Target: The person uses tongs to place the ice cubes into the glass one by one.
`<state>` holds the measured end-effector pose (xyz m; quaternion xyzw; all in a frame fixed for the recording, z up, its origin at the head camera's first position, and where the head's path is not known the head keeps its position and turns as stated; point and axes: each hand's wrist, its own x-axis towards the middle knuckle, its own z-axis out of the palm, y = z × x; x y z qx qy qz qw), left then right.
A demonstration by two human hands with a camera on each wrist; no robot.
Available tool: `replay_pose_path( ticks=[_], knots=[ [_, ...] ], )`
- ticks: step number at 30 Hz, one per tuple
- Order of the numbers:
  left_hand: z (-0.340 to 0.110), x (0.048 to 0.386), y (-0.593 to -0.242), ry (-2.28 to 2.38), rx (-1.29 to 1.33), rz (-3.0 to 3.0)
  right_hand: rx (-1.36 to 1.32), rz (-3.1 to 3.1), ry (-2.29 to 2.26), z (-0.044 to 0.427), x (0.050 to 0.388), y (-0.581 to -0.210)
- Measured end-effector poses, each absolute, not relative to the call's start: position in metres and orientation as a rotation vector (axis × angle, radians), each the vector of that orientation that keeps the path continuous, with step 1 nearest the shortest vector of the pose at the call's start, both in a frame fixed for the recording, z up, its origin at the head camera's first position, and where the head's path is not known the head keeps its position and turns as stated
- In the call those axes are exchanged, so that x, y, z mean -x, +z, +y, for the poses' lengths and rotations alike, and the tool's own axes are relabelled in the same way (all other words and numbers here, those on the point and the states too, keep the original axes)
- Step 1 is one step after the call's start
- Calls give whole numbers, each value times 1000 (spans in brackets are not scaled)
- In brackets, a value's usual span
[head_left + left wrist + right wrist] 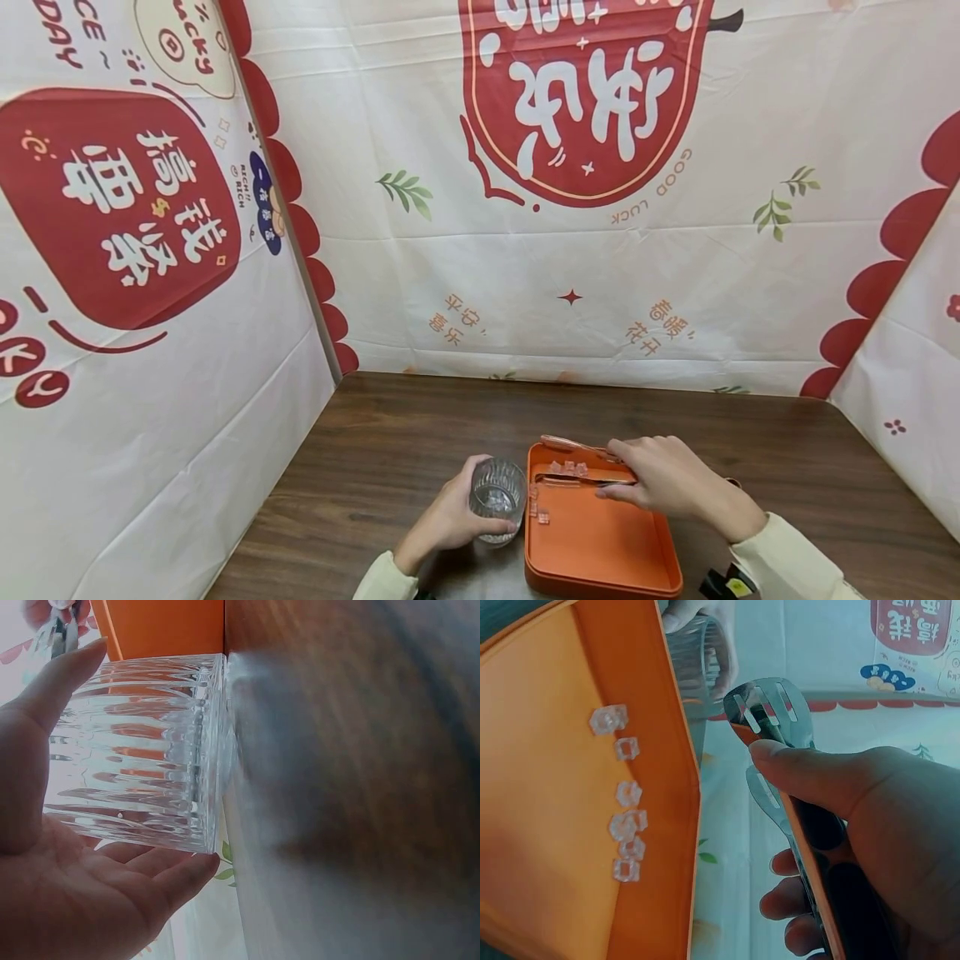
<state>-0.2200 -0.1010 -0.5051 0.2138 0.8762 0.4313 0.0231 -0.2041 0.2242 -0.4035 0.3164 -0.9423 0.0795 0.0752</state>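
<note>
Brown wood table (pixel 420 417): long dark grain under a dull sheen.
White cloth walls (pixel 352 275): three, creased, printed with red badges and green leaf sprigs, rising at the table's left, far and right edges; red scallops trim the corners.
Orange tray (pixel 600 542): one, shallow, smooth, round-cornered, between the table's left and right edges and well apart from the far one.
Clear cubes (pixel 628 793): small, glassy, blocky, lying in the tray by its far left corner, along the far and left edges; at least six, though some overlap and I cannot tell the exact count.
Ribbed glass (pixel 498 500): one, see-through, upright just beside the tray's left edge.
Left hand (pixel 457 510): wrapped round the glass, thumb on one side, fingers on the other.
Tongs (pixel 819 825): one pair, shiny metal, slotted ends spread apart, above the tray's far edge.
Right hand (pixel 667 475): gripping the tongs.
Sleeves (pixel 791 558): two, pale cream.
</note>
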Motion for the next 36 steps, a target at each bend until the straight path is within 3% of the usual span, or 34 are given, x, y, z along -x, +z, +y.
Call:
replay_pose_path(
  ticks=[36],
  knots=[
    [-101,217,-503,1338,-642,2695,-1110,-2841,223,220,189,-451]
  ],
)
